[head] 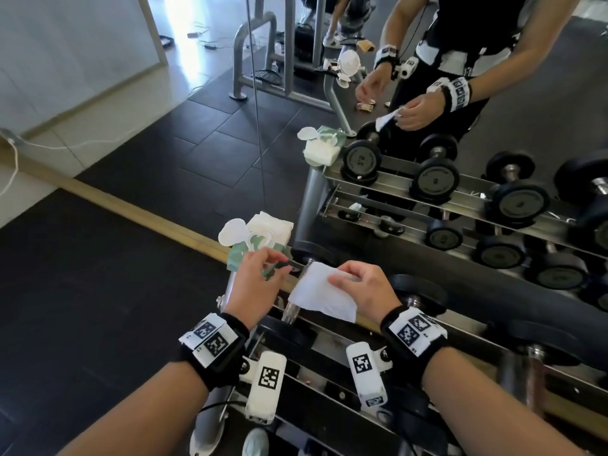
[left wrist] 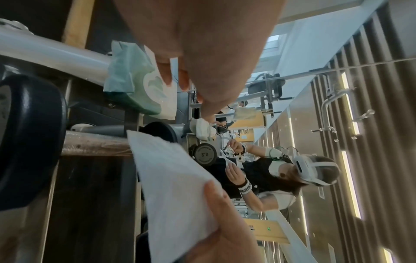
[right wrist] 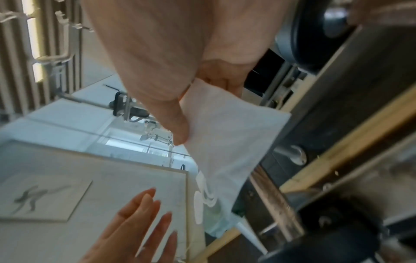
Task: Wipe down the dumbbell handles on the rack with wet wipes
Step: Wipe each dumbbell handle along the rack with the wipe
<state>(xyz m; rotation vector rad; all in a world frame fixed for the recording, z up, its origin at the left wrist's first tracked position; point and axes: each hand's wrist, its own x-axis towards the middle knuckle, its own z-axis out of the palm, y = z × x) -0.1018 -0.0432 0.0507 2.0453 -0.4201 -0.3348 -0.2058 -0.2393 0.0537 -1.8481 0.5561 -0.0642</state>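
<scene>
Our right hand (head: 363,286) pinched the wet wipe (head: 320,292) over the dumbbell handle (left wrist: 96,145); left hand (head: 255,284) fingers hung relaxed, empty. We judged the wipe limp and light: wrap it around the rigid handle.

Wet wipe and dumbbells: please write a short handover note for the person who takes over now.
Right hand: pinches a white wet wipe, unfolded, over the handle of the leftmost dumbbell on the rack's top shelf.
Left hand: open, holds nothing, beside the wipe and near the wet wipe pack.
The pack sits on the rack's left end with its lid open.
Done: one wipe taken out.
Left: whether the wipe touches the handle cannot be told; treat every handle as not wiped.
</scene>
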